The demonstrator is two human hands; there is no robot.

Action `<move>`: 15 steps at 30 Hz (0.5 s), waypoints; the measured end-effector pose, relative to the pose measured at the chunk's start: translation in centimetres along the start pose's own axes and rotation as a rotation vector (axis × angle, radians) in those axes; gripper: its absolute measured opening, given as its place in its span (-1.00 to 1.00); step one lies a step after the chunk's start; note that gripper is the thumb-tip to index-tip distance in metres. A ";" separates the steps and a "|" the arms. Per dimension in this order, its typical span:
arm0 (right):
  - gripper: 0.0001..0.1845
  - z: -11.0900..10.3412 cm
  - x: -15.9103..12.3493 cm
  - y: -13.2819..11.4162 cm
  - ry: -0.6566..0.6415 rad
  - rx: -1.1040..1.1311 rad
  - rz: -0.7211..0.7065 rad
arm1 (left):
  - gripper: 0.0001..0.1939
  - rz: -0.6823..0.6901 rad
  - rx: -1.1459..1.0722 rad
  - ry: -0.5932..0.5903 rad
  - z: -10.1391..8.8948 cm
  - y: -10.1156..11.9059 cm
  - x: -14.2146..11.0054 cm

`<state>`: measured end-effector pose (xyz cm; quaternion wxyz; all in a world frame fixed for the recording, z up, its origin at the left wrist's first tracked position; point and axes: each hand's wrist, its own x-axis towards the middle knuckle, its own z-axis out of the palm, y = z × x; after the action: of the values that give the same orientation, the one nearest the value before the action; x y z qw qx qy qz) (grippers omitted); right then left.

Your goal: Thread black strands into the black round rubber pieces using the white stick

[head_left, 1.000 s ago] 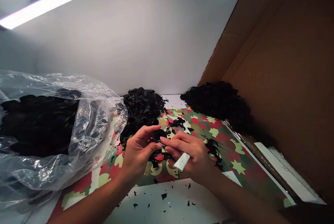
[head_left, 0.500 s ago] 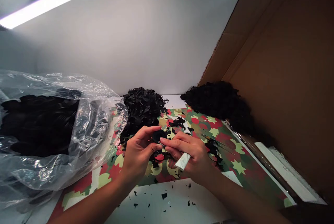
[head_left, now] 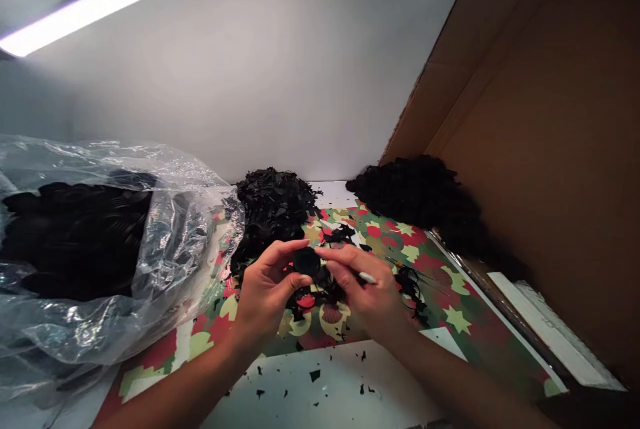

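My left hand (head_left: pixel 267 289) grips a small round black disc (head_left: pixel 306 262) at its edge, thumb below and index finger above. The disc's flat face is turned towards me. My right hand (head_left: pixel 367 289) is closed around a tool with a white handle (head_left: pixel 367 278); only a short bit of the handle shows, and its tip is hidden. The right index fingertip touches or nearly touches the right rim of the disc. Beneath both hands lie black scraps (head_left: pixel 327 289) on a patterned red, green and yellow sheet (head_left: pixel 345 322).
A clear plastic bag (head_left: pixel 185 249) of black discs (head_left: pixel 75 236) stands left. Black trimmings (head_left: pixel 275 192) are heaped behind my hands, and another dark pile (head_left: pixel 420 192) lies against the cardboard wall (head_left: pixel 540 149). A thin pointed tool (head_left: pixel 415 270) and a white strip (head_left: pixel 555 329) lie right.
My right hand has turned, so the white handle now points away and mostly disappears behind the fingers. Its index finger has moved to the disc's rim. The left hand has stayed nearly still.
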<state>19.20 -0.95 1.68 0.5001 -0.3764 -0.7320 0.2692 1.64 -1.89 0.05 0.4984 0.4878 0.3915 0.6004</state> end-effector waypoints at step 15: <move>-0.71 -13.2 3.9 9.3 -0.285 -1.013 0.704 | -0.78 0.616 1.191 -0.094 -3.0 8.7 -0.6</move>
<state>33.29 7.81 1.27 0.0388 -0.7451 -0.6604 0.0852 -3.15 -4.13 7.65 -0.0332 0.7945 0.4768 0.3746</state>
